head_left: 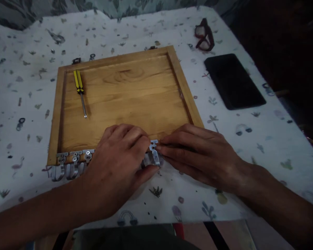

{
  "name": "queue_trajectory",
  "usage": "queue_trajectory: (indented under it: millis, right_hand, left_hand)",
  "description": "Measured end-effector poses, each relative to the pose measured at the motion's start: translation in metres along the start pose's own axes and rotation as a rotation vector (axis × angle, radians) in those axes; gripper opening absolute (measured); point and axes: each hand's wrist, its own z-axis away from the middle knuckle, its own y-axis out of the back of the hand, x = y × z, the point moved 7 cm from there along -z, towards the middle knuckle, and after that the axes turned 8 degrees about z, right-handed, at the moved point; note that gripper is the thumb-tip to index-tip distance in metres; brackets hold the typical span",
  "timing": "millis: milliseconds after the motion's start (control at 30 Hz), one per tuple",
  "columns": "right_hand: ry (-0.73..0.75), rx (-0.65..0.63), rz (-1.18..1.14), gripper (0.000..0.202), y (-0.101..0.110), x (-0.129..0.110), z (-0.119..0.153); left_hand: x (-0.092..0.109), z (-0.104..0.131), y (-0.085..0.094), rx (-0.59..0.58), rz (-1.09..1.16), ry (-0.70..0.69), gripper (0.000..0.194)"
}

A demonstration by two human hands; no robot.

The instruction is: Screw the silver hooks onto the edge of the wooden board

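Note:
A wooden frame board [125, 93] with a raised rim lies flat before me. Along its near edge runs a row of silver metal hooks; three on the left [75, 158] show screws in their plates. My left hand [120, 159] curls over this edge, its thumb and fingers closed around a metal hook [154, 152] farther right. From the other side, my right hand [198, 149] has its fingers together, their tips pressing against that same hook's plate. The left hand hides the middle of the row. A yellow-and-black screwdriver [79, 85] rests inside the board at the upper left.
A black tablet or large phone [234, 81] lies to the right of the board. Folded dark-rimmed glasses [205, 35] are beyond it. A white patterned cloth [23, 104] covers the table, whose right edge drops into darkness. Small dark fittings [76, 60] sit along the board's far edge.

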Motion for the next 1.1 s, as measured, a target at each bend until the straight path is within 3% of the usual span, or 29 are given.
queue_trajectory:
  millis: [1100]
  right_hand:
    - [0.011, 0.002, 0.059, 0.014, 0.0010, -0.0016, -0.0021]
  left_hand:
    - [0.0002, 0.0006, 0.0004, 0.001, 0.004, -0.002, 0.023]
